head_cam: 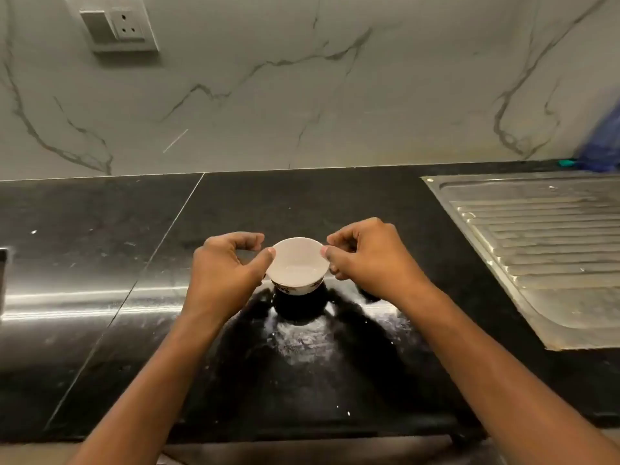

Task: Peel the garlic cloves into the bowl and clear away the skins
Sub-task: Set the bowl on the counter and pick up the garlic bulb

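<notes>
- White glazed ceramic forms the bowl (pixel 297 263). It is small and round, with a smooth, glossy inside and a dark pattern printed low on the outer wall.
- Black polished stone makes up the countertop (pixel 100 263). It is crossed by thin pale seams and marked with light specks.
- A pale, powdery-looking smear (pixel 302 340) is seen on the stone just in front of the bowl, between the two forearms.
- Brushed steel is shown at the right as a drainboard (pixel 543 250). It is pressed into parallel ribs and has a rounded near corner.
- Grey-veined, marble-patterned panelling covers the wall (pixel 302 95) behind the counter. A rectangular switch and socket plate (pixel 115 25) is fixed to it at upper left.
- A blurred blue object (pixel 604 142) is cut off by the right edge; its nature cannot be told.
- The bowl is placed at the middle of the counter, directly between the hands. Whether it rests on the stone or is held just above it cannot be told.
- The left hand (pixel 226 266) is curved into a C beside the bowl's left side. Its thumb tip is laid against the rim, and its curled fingers (pixel 248 238) are arched above the far left edge, where contact is not shown. Whether the bowl is gripped by this hand cannot be told.
- The right hand (pixel 372 260) is set at the bowl's right side. The rim is pinched there between thumb and bent index finger, and the remaining fingers are curled beside the outer wall.
- The two hands are kept apart, separated by the width of the bowl.
</notes>
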### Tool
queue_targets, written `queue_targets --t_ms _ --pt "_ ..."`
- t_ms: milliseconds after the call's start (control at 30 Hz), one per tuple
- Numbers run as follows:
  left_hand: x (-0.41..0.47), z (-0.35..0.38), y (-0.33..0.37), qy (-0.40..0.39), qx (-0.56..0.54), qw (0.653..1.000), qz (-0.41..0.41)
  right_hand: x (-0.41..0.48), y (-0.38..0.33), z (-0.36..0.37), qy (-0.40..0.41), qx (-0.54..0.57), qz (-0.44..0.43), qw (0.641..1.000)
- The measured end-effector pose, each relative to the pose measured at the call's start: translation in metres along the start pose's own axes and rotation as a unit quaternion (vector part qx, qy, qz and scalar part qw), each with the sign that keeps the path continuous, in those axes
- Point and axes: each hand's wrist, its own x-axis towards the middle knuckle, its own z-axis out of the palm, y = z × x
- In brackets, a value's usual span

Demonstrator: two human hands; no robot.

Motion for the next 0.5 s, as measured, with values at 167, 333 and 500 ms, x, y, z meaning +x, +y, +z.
queue_targets --t_ms 167,333,500 --pt "0.011 0.011 -0.006 -0.06 -0.019 0.995 -0.073 0.015 0.006 0.016 -0.032 -0.07 0.031 0.997" --pt "0.025 0.006 -0.017 -0.048 -0.046 0.994 -0.087 0.035 0.002 0.026 -0.035 -0.056 0.034 0.997" --pt "0.046 -0.009 -0.028 -0.023 -0.04 0.993 -0.109 0.061 -0.013 0.051 -0.053 -0.061 0.016 0.997"
